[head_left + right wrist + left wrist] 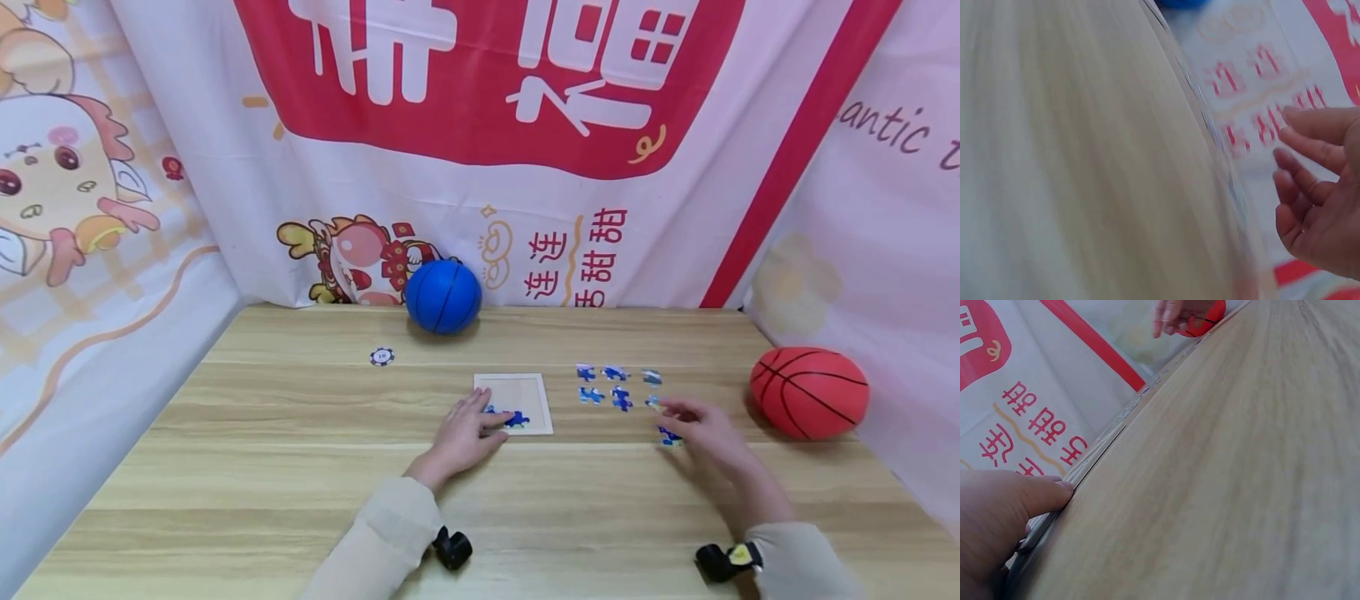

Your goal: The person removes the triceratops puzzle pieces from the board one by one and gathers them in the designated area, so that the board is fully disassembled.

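Note:
A square puzzle tray (pixel 546 406) with a pale rim lies on the table, several joined blue jigsaw pieces (pixel 517 419) along its near side. My left hand (pixel 467 433) rests over the tray's left near corner, fingers stretched onto the pieces; in the left wrist view its thumb (pixel 1047 492) lies along the tray's edge. Over the loose pieces at the right hovers my right hand (pixel 705 429), beside a dark blue jigsaw piece (pixel 670 436). In the right wrist view, this hand's fingers (pixel 1316 150) are loosely bent with nothing between them.
Two rows of loose jigsaw pieces (pixel 620 398) lie right of the tray. A red basketball (pixel 810 393) sits at the table's right edge and a blue ball (pixel 443 297) at the back. A round chip marked 10 (pixel 382 357) lies back left. Printed cloth hangs around the table.

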### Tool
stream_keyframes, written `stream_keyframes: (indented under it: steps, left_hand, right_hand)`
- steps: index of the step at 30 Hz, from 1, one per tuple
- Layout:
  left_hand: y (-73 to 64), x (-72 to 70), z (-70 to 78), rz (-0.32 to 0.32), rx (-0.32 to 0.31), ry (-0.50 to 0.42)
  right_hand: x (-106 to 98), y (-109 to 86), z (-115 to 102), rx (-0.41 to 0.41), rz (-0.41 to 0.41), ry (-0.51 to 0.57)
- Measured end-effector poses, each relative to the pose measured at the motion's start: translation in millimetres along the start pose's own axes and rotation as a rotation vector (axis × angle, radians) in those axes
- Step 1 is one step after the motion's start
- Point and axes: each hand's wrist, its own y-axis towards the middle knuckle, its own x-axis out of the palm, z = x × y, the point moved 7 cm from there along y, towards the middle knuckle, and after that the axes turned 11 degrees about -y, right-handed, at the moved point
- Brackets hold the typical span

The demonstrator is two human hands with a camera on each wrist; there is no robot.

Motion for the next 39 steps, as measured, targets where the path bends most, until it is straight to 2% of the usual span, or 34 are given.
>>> stream_keyframes:
  steps: [2,3,6,10,14,19,24,29,39]
  left_hand:
    - [0.0,-1.7,-0.4,0.002,-0.001,-0.012]
    - [0.0,-3.0,-0.6,0.005,-0.001,-0.023]
    - [-0.3,-7.8,-2.9,0.021,-0.010,-0.050]
    - [-0.6,-13.5,-7.9,0.045,-0.014,-0.046]
    - [-2.2,-14.7,-10.9,0.048,0.004,-0.038]
    - [-3.1,-15.7,-9.0,0.052,0.020,-0.014]
    - [-1.4,-13.9,-10.0,0.030,0.012,0.012]
    - [-1.7,-13.5,-10.5,0.012,-0.002,0.024]
    - [-2.3,-14.4,-12.5,0.018,-0.001,0.021]
  right_hand:
    - [9,5.9,-19,-0.052,0.000,-0.028]
    - [14,9.7,-30,-0.105,0.021,-0.084]
    - [35,20.3,-56,-0.183,0.015,-0.072]
    - [67,32.0,-83,-0.226,-0.029,-0.064]
    - [96,39.9,-101,-0.247,-0.076,-0.051]
    - [126,46.0,-112,-0.301,-0.115,-0.059]
    - [144,47.0,-115,-0.343,-0.080,-0.202]
    - [149,43.9,-117,-0.321,-0.039,-0.301]
    - [154,43.7,-121,-0.312,-0.033,-0.289]
